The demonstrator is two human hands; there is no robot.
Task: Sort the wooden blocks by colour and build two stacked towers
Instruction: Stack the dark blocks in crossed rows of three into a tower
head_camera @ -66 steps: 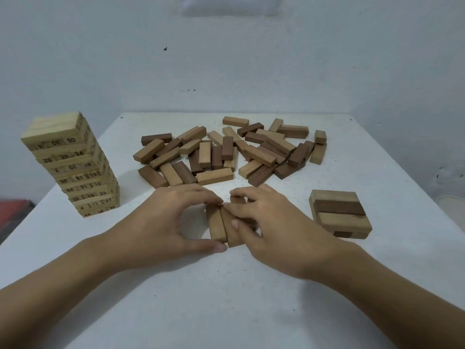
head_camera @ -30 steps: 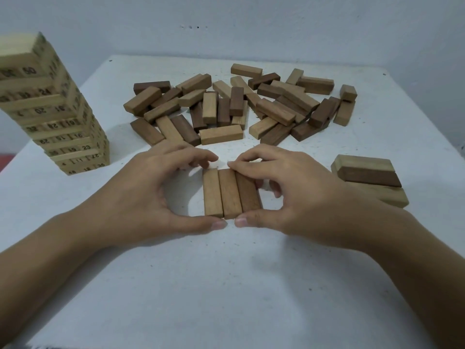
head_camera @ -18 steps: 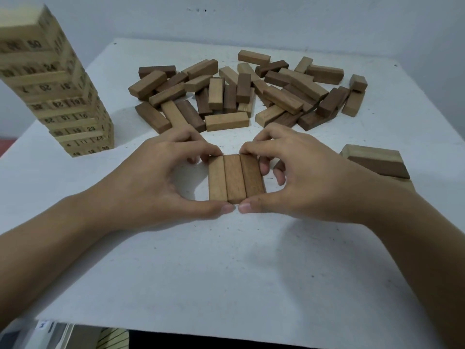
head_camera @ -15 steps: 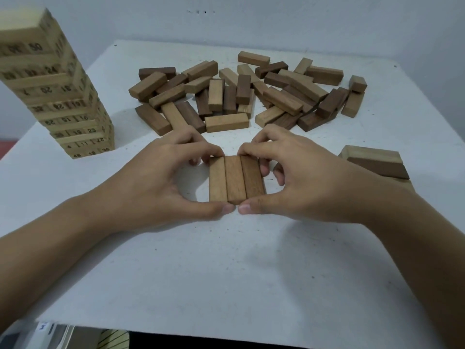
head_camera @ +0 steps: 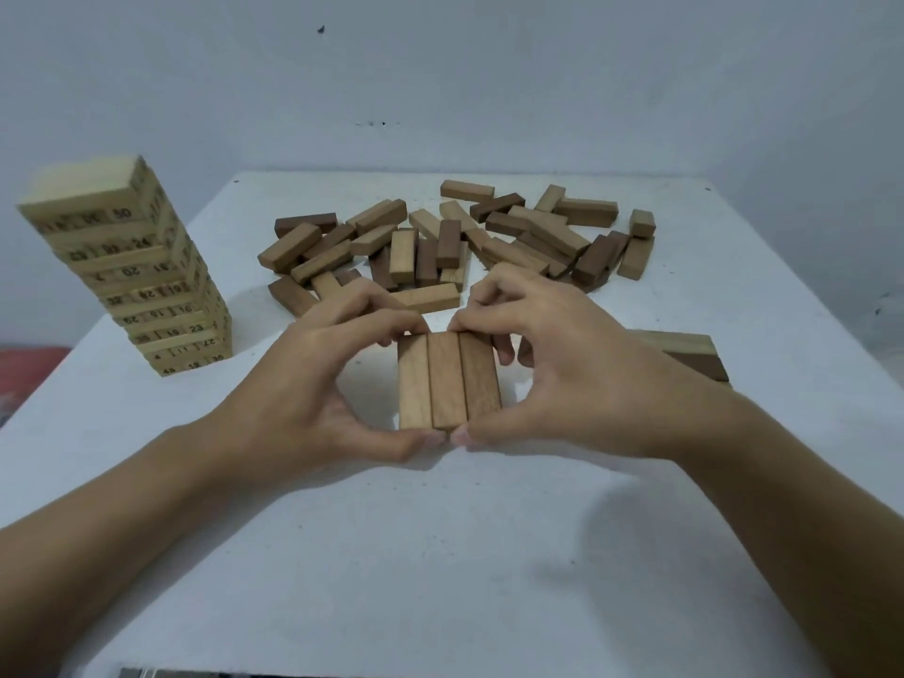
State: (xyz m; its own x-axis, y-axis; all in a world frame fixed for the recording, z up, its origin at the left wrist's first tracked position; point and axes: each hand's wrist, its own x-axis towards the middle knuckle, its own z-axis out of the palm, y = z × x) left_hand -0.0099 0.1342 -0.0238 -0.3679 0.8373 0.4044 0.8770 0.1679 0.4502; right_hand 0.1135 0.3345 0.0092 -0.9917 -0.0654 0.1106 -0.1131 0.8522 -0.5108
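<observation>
Spreading across most of the view, one white table (head_camera: 489, 555) runs off the bottom edge, its near corners lost under two forearms.

Taking the row the hands hold as the dial's centre, one numbered tower (head_camera: 142, 281) of pale blocks stands at ten o'clock. Its top is soft with blur, and several printed numbers cannot be read, so I cannot count the layers with confidence.

At twelve o'clock lies one loose pile (head_camera: 455, 247) of pale and dark brown blocks. They overlap and lean on each other, and the nearest ones are hidden behind the fingers, so an exact count is not possible.

Two hands are in view. The left hand (head_camera: 313, 384) and right hand (head_camera: 572, 374) each pinch the row of three blocks (head_camera: 447, 381), with a thumb tip pressed to its six o'clock end and a forefinger curled over its twelve o'clock end. The other right fingers are tucked beside the row at three o'clock.

One low stack (head_camera: 689, 357) sits at three o'clock, mostly covered by the right wrist. Only a pale block over a dark one shows.

The row itself counts three blocks. They lie flat on the table with their long sides touching and their ends pointing to twelve and six.
</observation>
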